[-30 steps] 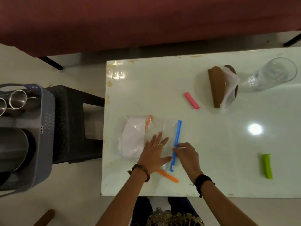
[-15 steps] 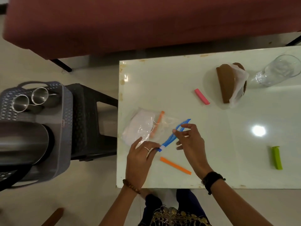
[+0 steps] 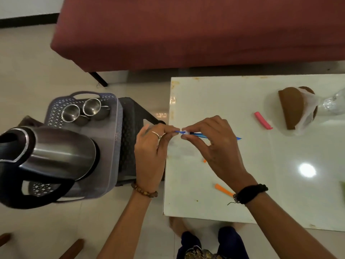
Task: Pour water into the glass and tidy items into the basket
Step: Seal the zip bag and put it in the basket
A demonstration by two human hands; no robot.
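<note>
Here both hands meet above the near-left edge of the white table (image 3: 242, 184), sharing a blue clip (image 3: 220, 135). The left hand (image 3: 149, 154) pinches its left end with curled fingertips; the right hand (image 3: 211, 144) pinches just beside that, and the clip's long axis runs rightward past the right fingers. The grey basket (image 3: 113, 146) sits to the left on a dark stool (image 3: 130, 128), nearer the left hand, already holding a steel kettle (image 3: 50, 157) and two steel cups (image 3: 82, 110). Any bag under the hands I cannot make out. An orange clip (image 3: 223, 189) lies near; a pink clip (image 3: 263, 120), a brown packet (image 3: 293, 107) and the glass (image 3: 334, 103) lie far right. Nothing blocks the way to the basket.
</note>
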